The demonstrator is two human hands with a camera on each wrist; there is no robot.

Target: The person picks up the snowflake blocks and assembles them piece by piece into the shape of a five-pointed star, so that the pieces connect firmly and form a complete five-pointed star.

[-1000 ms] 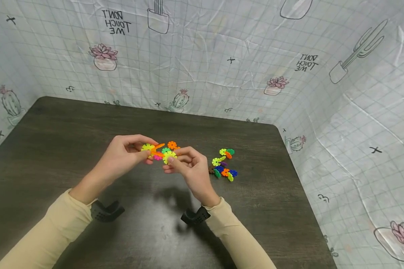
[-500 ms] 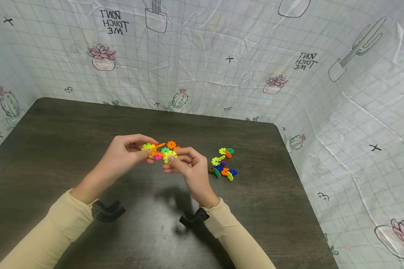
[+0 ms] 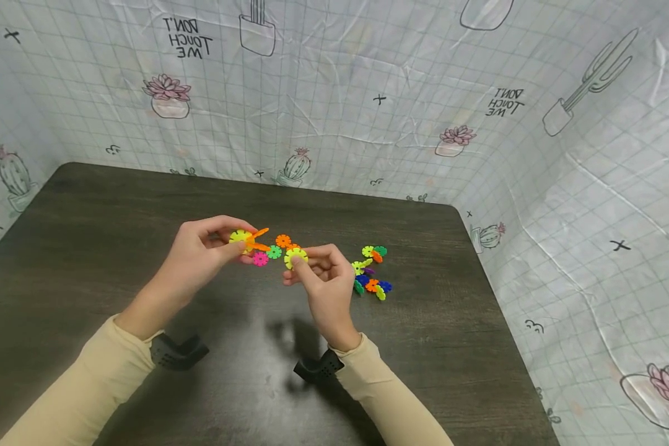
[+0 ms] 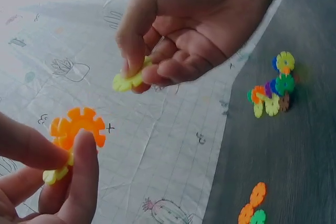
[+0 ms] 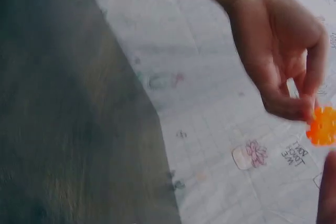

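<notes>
Both hands are up over the middle of the table. My left hand pinches a small joined piece, a yellow disc with an orange one slotted in, between thumb and fingers. My right hand pinches a single yellow-green disc the same way. The two pieces are close but not touching.

Head view: a few loose discs, orange, green and pink, lie on the table under the gap between the hands. A bigger mixed-colour cluster sits toward the right edge, apart from the right hand.

Left wrist view adds detail: the orange disc stands upright above the yellow one, thumb across its face, and the right hand's fingers curl round the yellow-green disc's rim. The cluster also shows there, on the table.

Right wrist view is blurred. It shows only the left hand with the orange disc at its fingertips; the right hand's own disc is out of frame.
</notes>
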